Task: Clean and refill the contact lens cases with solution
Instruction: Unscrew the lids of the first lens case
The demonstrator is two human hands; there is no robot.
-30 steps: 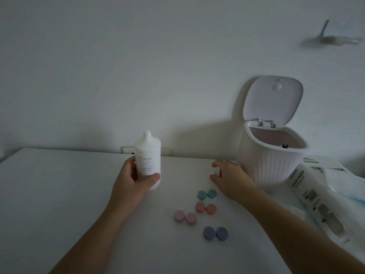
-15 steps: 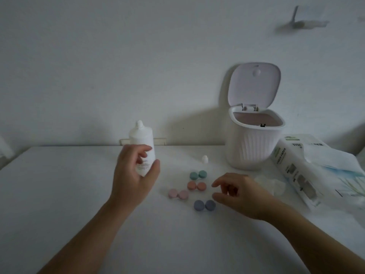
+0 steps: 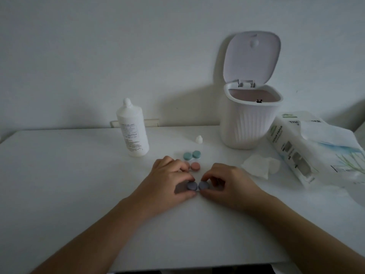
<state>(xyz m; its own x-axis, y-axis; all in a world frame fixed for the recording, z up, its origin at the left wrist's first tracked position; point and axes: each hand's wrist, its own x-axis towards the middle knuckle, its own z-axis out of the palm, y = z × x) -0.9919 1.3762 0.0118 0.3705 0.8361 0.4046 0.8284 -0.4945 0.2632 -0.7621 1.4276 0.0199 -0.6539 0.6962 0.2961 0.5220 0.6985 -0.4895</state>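
Note:
Both hands meet on the purple lens case [image 3: 198,186] at the middle of the white table [image 3: 59,184]. My left hand [image 3: 167,178] pinches its left cap, and my right hand [image 3: 223,181] pinches its right cap. Behind them lie the teal case [image 3: 192,155] and the orange case [image 3: 195,166], the orange one half hidden by my left hand. The pink case is hidden under my left hand. The white solution bottle [image 3: 132,129] stands uncapped at the back left, and its small white cap [image 3: 199,139] sits alone to its right.
A white ribbed bin [image 3: 246,127] with its lid up stands at the back right. A crumpled tissue [image 3: 260,167] lies in front of it, beside a pack of tissue paper [image 3: 308,147] on the right. A wall runs behind the table.
My left hand has set the bottle down on the table and let it go. Both hands came together and took hold of the purple case's caps.

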